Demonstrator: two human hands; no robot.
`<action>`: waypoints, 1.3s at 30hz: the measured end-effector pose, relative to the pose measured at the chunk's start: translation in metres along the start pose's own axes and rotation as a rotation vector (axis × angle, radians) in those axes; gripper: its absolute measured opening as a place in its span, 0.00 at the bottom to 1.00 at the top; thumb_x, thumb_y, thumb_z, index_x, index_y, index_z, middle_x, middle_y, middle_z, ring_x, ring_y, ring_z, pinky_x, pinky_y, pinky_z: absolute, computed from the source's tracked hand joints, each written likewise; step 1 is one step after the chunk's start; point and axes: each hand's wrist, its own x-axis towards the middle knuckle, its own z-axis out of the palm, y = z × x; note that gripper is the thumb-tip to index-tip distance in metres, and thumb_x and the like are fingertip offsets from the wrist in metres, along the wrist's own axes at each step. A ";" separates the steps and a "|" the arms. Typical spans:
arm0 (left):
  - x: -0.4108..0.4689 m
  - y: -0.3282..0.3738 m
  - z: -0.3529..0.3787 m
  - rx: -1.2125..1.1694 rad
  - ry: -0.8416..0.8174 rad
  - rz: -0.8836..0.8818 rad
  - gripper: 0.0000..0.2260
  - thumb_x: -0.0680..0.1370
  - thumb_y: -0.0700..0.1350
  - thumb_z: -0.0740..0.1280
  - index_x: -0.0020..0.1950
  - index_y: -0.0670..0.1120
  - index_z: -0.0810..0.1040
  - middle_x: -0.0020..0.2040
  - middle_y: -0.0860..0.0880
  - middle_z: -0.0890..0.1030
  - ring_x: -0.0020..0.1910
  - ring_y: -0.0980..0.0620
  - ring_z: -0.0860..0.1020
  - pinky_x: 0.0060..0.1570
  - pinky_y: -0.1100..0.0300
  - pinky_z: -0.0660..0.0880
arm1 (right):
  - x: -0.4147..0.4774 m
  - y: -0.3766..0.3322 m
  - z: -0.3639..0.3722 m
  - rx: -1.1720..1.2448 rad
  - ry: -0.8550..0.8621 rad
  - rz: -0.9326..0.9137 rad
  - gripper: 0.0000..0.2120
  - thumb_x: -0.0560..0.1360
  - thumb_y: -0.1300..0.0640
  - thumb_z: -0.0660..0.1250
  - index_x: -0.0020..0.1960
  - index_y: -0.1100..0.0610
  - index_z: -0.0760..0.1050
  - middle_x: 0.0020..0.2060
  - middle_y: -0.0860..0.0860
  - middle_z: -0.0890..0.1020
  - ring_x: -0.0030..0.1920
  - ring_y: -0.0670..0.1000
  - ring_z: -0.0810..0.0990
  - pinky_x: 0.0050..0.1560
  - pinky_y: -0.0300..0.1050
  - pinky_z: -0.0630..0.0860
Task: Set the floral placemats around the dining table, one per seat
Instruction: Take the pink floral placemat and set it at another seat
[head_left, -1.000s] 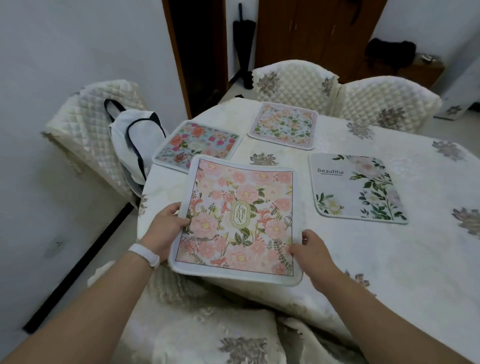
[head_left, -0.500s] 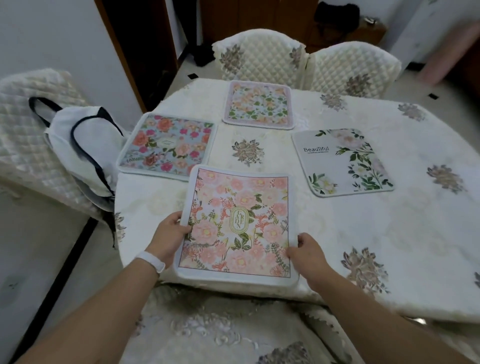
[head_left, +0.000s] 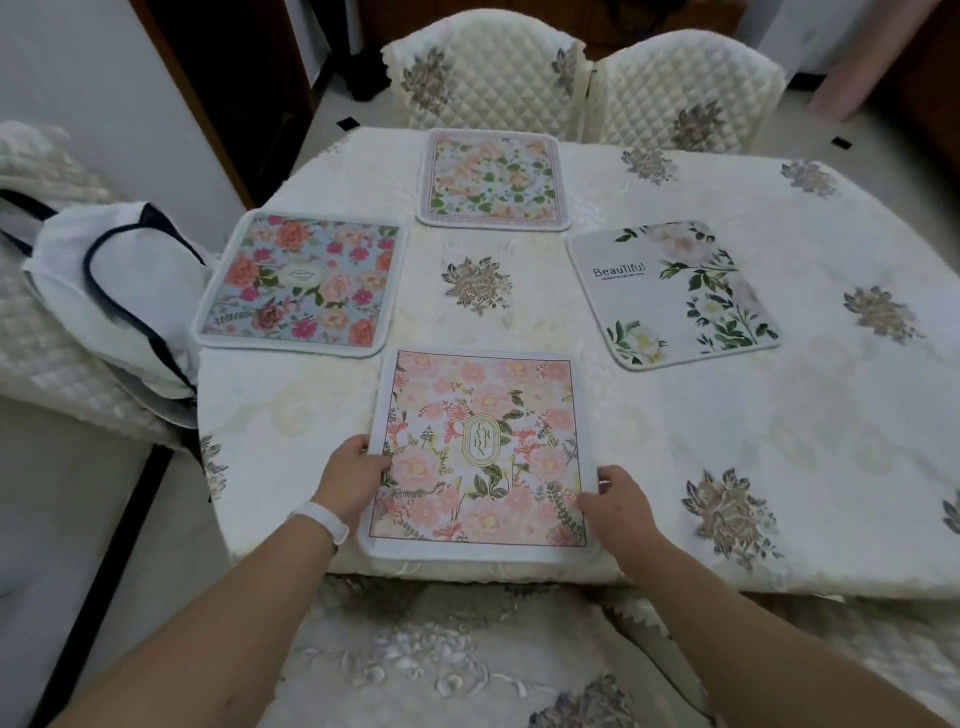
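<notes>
A second ago I held the pink placemat (head_left: 480, 452) tilted up over the table's near edge; now it lies flat on the table (head_left: 753, 415) at 6 o'clock, its near border right at the edge. Off at 9 o'clock a white bag (head_left: 119, 306) sits on a quilted chair, and the blue placemat (head_left: 301, 283) lies at 10 o'clock. My left hand (head_left: 353, 480), with a white wristband (head_left: 322, 522), grips the pink placemat's left border, fingers curled around it. That placemat is a little longer than wide, its long axis running from 6 to 12 o'clock, and the oval GARDEN emblem stands the same way. Beyond it, at 12 o'clock, the pale placemat (head_left: 493, 179) lies before a far chair. My right hand (head_left: 618, 499) grasps the pink placemat's right border low down, thumb on top. At 2 o'clock the white placemat (head_left: 670, 296) lies turned slightly askew.
</notes>
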 end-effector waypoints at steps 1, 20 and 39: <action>0.000 -0.001 0.000 0.002 0.007 0.006 0.08 0.77 0.34 0.62 0.52 0.44 0.76 0.49 0.42 0.82 0.44 0.44 0.82 0.40 0.52 0.79 | 0.000 0.001 0.000 -0.003 0.002 -0.005 0.15 0.74 0.63 0.66 0.60 0.57 0.72 0.43 0.49 0.79 0.40 0.47 0.78 0.34 0.40 0.70; -0.028 -0.068 -0.034 1.022 -0.079 0.521 0.37 0.70 0.56 0.71 0.75 0.48 0.62 0.75 0.46 0.62 0.73 0.46 0.60 0.70 0.52 0.61 | -0.026 0.038 0.007 -0.730 -0.106 -0.342 0.41 0.68 0.42 0.68 0.76 0.51 0.57 0.74 0.55 0.58 0.73 0.57 0.59 0.71 0.51 0.62; -0.046 -0.073 -0.030 0.965 -0.099 0.430 0.38 0.67 0.55 0.74 0.74 0.49 0.64 0.75 0.45 0.58 0.72 0.45 0.57 0.71 0.54 0.58 | -0.043 0.045 0.006 -0.935 -0.119 -0.384 0.44 0.70 0.39 0.68 0.78 0.51 0.50 0.76 0.59 0.53 0.74 0.58 0.56 0.72 0.51 0.61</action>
